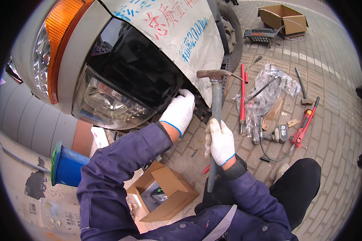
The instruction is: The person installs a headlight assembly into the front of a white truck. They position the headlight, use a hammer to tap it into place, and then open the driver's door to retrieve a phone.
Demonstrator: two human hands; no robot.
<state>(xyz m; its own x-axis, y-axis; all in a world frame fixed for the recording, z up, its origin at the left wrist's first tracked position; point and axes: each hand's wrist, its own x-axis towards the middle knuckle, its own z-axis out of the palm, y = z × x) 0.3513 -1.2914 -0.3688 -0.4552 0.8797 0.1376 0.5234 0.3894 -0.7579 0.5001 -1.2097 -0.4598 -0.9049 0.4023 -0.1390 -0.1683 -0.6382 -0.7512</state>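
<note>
My right hand (pixel 221 143), in a white glove with a blue cuff, is wrapped round the shaft of a claw hammer (pixel 216 100). Its rusty head is up, level with the lower corner of the white body panel (pixel 197 48). My left hand (pixel 179 109), gloved alike, is closed at the edge of the glossy black panel (pixel 136 60) beside the headlight (pixel 108 106). Those fingertips press into the gap there, and what they pinch is hidden. An orange turn signal lamp (pixel 66 20) sits farther left on the vehicle.
On the brick paving to the right lie a red bar (pixel 242 100), plastic wrap (pixel 265 88), a second hammer (pixel 303 90), a cordless tool (pixel 275 134) and a red hand pump (pixel 305 128). An open carton (pixel 169 193) stands near my legs; a blue bucket (pixel 70 166) is left. Another carton (pixel 283 20) stands far right.
</note>
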